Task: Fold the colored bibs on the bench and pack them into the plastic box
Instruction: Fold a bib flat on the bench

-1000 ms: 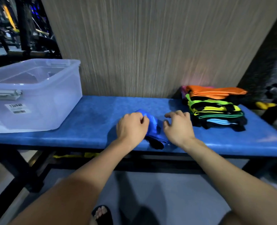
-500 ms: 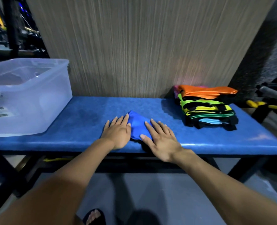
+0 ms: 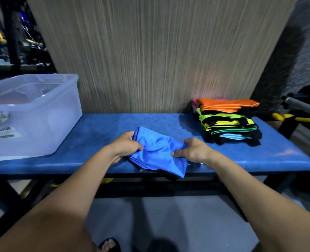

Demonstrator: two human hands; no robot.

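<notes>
1. The left hand point(image 3: 125, 146) and right hand point(image 3: 193, 151) each pinch one end of the folded, shiny blue fabric bib point(image 3: 158, 151), which spans between them.
2. The bib's long axis runs hand to hand, over the padded blue bench point(image 3: 99, 131).
3. The translucent plastic box point(image 3: 41, 122) sits beyond the left hand, the nearer one; the stack of coloured bibs point(image 3: 228, 122) lies past the right.
</notes>
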